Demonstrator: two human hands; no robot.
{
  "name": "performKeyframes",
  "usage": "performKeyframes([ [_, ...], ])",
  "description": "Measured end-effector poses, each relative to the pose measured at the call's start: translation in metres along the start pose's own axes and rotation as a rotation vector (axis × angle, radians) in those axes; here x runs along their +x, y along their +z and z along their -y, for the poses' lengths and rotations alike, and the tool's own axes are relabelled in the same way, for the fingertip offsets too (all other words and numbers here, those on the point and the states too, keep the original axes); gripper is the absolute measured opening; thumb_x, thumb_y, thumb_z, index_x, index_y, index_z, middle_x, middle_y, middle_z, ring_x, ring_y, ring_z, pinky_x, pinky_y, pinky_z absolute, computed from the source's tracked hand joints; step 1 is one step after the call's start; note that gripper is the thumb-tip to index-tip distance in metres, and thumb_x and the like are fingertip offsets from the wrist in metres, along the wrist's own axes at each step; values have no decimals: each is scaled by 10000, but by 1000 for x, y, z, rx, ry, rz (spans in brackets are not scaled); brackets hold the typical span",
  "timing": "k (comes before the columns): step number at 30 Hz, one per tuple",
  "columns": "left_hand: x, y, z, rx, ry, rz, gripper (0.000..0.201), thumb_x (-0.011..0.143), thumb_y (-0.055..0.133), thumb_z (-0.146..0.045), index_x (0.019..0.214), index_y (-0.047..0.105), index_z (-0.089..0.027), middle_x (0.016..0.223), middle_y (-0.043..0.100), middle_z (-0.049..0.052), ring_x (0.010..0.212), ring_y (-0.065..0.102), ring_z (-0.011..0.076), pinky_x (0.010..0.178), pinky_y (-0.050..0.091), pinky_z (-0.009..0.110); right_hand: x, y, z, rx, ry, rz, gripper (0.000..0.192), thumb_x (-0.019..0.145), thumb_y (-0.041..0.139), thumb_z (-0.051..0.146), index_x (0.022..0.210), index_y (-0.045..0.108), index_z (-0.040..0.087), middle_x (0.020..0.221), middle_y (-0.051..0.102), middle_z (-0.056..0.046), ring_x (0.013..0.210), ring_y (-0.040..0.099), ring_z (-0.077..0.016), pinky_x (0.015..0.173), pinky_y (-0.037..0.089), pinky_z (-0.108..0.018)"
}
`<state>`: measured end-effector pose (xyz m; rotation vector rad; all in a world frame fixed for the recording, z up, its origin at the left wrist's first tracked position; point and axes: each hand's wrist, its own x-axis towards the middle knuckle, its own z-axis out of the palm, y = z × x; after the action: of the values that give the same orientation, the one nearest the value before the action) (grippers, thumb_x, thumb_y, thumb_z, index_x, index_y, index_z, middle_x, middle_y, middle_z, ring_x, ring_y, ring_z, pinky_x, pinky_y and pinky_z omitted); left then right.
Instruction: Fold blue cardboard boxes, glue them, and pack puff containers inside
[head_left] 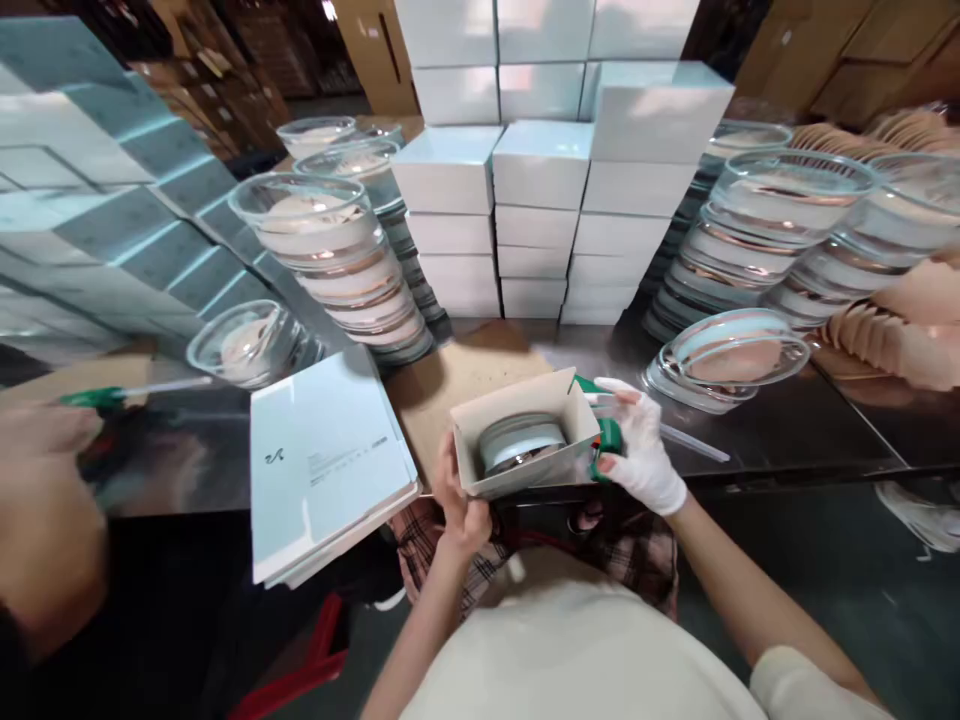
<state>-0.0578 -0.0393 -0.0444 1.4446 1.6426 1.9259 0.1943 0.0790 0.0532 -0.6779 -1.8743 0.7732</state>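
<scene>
My left hand (459, 495), bare, grips the left end of an open-topped white carton (480, 487), tilted toward me at the table's front edge. Inside the carton lies a clear round container (521, 440) with a pale lid or band. At the carton's right end, my right hand (641, 455), in a white glove with bare fingertips, is closed around a green glue gun (609, 437), partly hidden by the fingers. A translucent glue stick (694, 443) sticks out to the right behind the hand. Under the carton is a brown cardboard sheet (465, 365).
Flat white box blanks (322, 460) are stacked at left. White boxes (540, 180) rise behind, flanked by stacked clear containers (337, 260) and more containers (750, 230). A co-worker's blurred hand (45, 440) is at left beside another green tool (90, 397). Another person's hand (926, 310) is at right.
</scene>
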Motion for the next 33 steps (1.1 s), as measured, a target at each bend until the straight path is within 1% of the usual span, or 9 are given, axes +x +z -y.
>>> performKeyframes([
  [3,11,-6,-4,-70,174,10,668,869,547,-859,966,785,-242,1289,673,155,1304,626,358,1164,477,543,2,36,-1,165,17,91,785,765,634,934,1107,695,230,1541,538,-164,1444,544,-377,1241,419,-548],
  [5,17,-3,-11,-97,240,-3,520,906,665,-720,1089,764,-245,1198,695,129,1164,687,305,1075,538,487,7,58,9,238,118,-12,615,879,616,833,976,672,228,1462,608,-147,1417,573,-346,1247,412,-528],
  [9,27,6,-27,-178,275,-122,673,887,804,-561,1464,528,-351,1220,683,66,1075,693,227,928,569,378,16,78,31,323,337,-295,466,908,747,432,1288,517,293,1501,583,-119,1257,674,-245,1094,553,-429],
  [12,33,0,-31,-50,339,-38,419,905,767,-599,1183,750,-286,1134,687,55,1155,654,242,994,534,380,12,58,34,206,369,-230,484,946,664,430,1378,502,286,1455,627,-115,1203,690,-226,1036,567,-380],
  [16,38,-16,-26,117,338,66,601,877,652,-784,984,827,-219,1046,703,80,1152,652,265,1019,527,396,-4,12,23,-459,655,-90,394,1011,512,562,962,693,215,1009,754,-117,1007,731,-280,933,551,-399],
  [18,40,-20,-21,136,362,105,669,835,641,-841,1032,827,-229,987,727,77,1166,649,277,1069,507,417,-9,0,14,-710,902,52,402,934,618,586,853,684,198,948,751,-143,964,742,-325,879,542,-416],
  [21,45,-19,-15,182,389,156,623,797,726,-811,1048,810,-247,894,749,61,1084,671,283,1097,499,467,-12,2,-1,-610,1093,60,303,719,825,428,806,666,186,918,760,-161,988,742,-367,863,529,-411],
  [28,40,-17,-29,110,420,10,322,901,773,-518,1064,770,-240,940,752,46,1028,664,254,1087,484,469,-24,16,-15,-102,1041,-261,253,744,657,445,729,604,199,626,668,-59,576,631,-204,568,512,-321],
  [33,14,-21,-57,156,105,3,320,917,746,-519,1053,785,-231,1039,748,66,1146,672,285,1100,481,467,-27,12,17,110,776,-434,456,694,784,512,995,632,204,801,740,-33,659,664,-176,644,569,-308],
])
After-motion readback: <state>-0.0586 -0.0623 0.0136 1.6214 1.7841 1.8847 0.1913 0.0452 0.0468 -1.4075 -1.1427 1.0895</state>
